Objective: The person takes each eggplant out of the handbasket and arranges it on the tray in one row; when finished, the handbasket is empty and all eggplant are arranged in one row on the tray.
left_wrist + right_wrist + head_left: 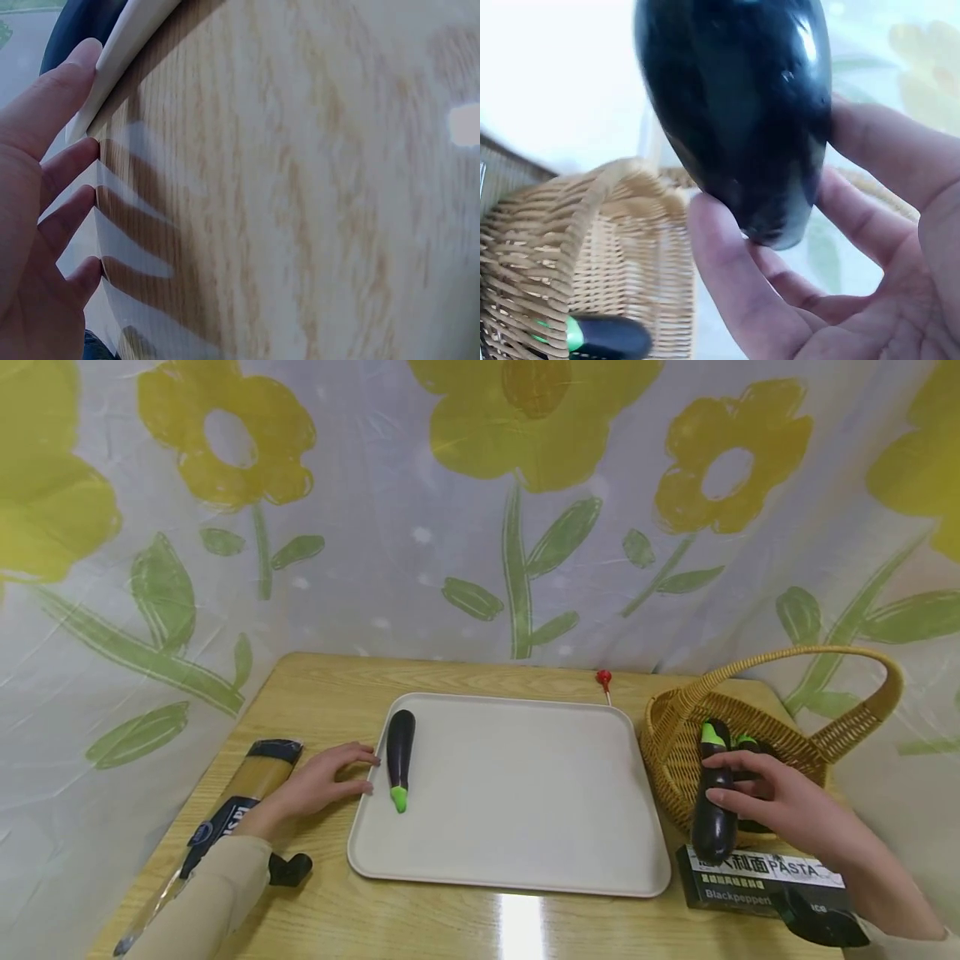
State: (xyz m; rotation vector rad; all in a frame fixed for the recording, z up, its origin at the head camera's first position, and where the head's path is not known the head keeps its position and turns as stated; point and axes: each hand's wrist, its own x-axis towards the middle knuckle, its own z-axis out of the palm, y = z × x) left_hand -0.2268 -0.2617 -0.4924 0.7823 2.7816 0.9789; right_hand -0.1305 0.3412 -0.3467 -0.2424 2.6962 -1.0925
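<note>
Over the wicker basket (pixel 667 772), my right hand (pixel 798 810) grips a dark eggplant (pixel 714 822) with a bright green cap, thumb on one side and fingers on the other. The right wrist view shows this eggplant (pixel 735 112) close up, above the basket. Inside the basket lies at least one more eggplant (pixel 615 336), partly hidden. My left hand (pixel 330 777) rests at the left edge of a white tray (pixel 525 793), fingers spread; in the left wrist view its thumb (pixel 82 56) touches the rim. On the tray's left side lies another eggplant (pixel 401 747), cap toward me.
A pasta package (pixel 258 772) lies left of the tray, partly under my left forearm. In front of the basket is a black and white pasta box (pixel 723 889). A small red object on a thin stick (pixel 603 677) stands behind the tray. A flowered curtain (pixel 375 568) hangs behind the table.
</note>
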